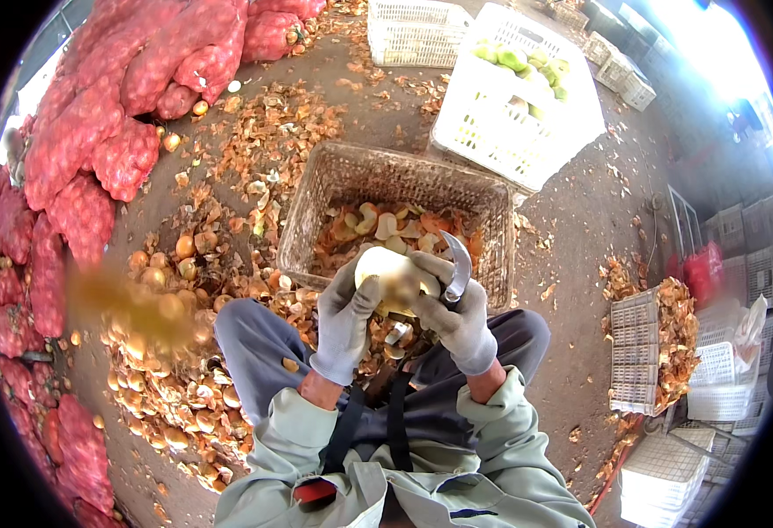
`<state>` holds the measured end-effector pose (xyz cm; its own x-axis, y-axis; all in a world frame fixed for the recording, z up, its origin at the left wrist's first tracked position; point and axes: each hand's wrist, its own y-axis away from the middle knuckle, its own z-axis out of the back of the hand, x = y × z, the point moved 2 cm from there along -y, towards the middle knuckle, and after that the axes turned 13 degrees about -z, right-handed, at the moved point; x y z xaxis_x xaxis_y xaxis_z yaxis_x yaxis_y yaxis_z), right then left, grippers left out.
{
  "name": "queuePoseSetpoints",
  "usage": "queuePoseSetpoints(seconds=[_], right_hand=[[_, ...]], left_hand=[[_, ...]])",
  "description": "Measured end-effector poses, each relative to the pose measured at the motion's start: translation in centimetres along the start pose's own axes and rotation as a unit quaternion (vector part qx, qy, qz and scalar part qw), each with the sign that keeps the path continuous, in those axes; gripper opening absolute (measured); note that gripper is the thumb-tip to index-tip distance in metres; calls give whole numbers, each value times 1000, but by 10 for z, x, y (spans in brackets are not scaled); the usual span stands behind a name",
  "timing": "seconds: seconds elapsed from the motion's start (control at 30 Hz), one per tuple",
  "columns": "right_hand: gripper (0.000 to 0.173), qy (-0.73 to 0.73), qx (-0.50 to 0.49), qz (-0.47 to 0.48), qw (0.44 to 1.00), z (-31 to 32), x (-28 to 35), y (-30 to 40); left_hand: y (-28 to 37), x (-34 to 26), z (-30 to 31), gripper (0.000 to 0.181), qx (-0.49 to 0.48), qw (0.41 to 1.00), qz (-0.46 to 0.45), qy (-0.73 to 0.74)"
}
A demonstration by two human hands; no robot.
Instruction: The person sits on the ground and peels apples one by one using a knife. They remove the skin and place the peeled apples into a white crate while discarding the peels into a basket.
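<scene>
Both my hands wear pale grey work gloves. My left hand (348,315) cups a large whitish peeled onion (386,269) from its left side. On the onion's right side are the fingers of my right hand (458,317), which also holds a knife with a short curved blade (458,264). The blade points up and away from the onion, and its handle is hidden in the glove. Just beyond and below the onion stands a dirty plastic crate (396,165), with onion skins and cut pieces (386,224) in its bottom.
A white crate (525,145) with pale green onions stands behind the dirty one. To my left, unpeeled onions (155,277) lie heaped among loose skins. Red mesh sacks (96,132) are stacked at far left. A tipped crate (634,353) of skins is at right.
</scene>
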<state>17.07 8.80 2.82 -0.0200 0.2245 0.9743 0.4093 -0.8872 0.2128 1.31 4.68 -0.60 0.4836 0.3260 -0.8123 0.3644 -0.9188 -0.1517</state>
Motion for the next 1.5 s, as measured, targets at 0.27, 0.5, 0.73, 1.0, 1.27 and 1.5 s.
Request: queuePoseSetpoints(seconds=[0.27, 0.5, 0.73, 1.0, 1.27, 1.5], right_hand=[[49, -33, -7, -19, 999, 4, -3, -2], [54, -226, 85, -27, 970, 17, -16, -13], [53, -517, 92, -16, 851, 35, -43, -22], [48, -537, 95, -59, 836, 36, -53, -15], [50, -546, 115, -21, 829, 32, -56, 4], [53, -520, 17, -16, 854, 51, -67, 6]], left_hand=[[-4, 8, 4, 54, -41, 992, 94, 76], [-9, 5, 5, 60, 45, 968, 162, 187], [-8, 13, 15, 58, 20, 934, 237, 268], [-13, 12, 9, 43, 41, 950, 239, 195], [-21, 68, 65, 39, 67, 924, 364, 97], [-203, -37, -163, 61, 109, 984, 142, -17]])
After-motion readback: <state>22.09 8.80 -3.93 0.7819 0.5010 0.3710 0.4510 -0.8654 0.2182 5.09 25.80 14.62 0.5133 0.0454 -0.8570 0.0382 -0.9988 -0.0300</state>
